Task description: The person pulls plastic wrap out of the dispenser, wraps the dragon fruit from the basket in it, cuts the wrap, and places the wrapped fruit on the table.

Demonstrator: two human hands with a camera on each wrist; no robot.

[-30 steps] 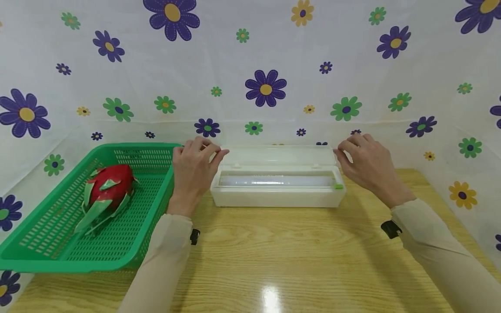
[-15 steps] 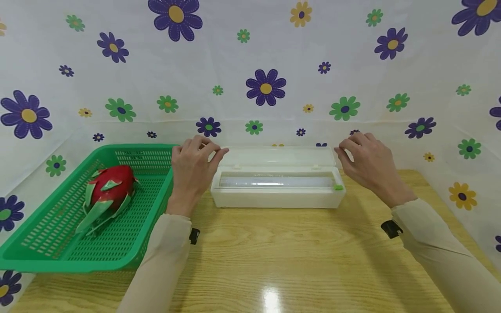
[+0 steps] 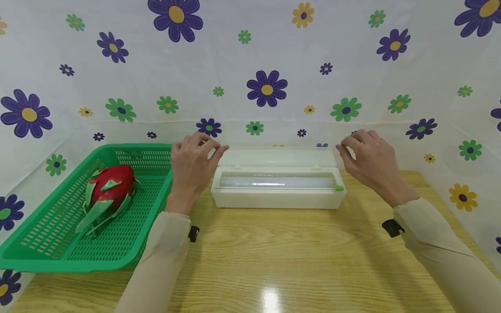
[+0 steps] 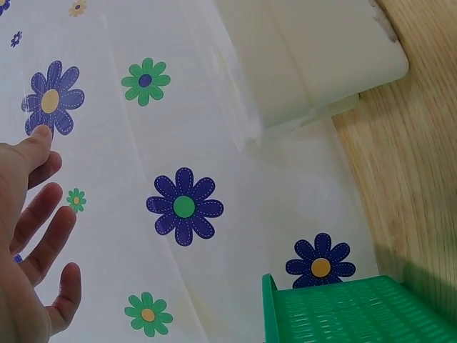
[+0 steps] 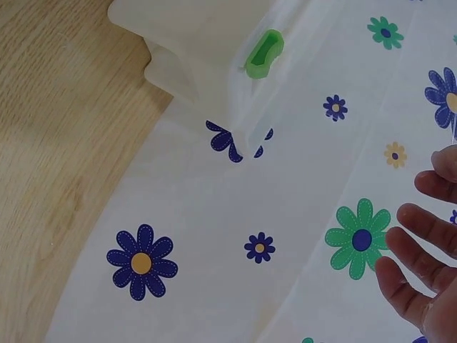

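Observation:
A white cling film dispenser (image 3: 278,201) stands on the table with its lid (image 3: 274,156) tipped back and a roll of cling film (image 3: 274,181) inside. A green slide cutter (image 3: 338,188) sits at the right end of its front edge. My left hand (image 3: 192,161) is raised at the dispenser's left end, thumb and forefinger pinching the nearly invisible clear film. At the right end, my right hand (image 3: 369,161) pinches the film too; a thin clear edge shows by its thumb (image 5: 446,163) in the right wrist view. The other fingers are loosely bent.
At the left, a green plastic basket (image 3: 90,265) holds a red dragon fruit (image 3: 113,187) with green scales. The wood-grain table (image 3: 282,252) backs onto a white flower-printed cloth (image 3: 305,87).
Both hands have risen very slightly, the right one also shifting a little to the right. The dispenser, basket and dragon fruit have stayed in place.

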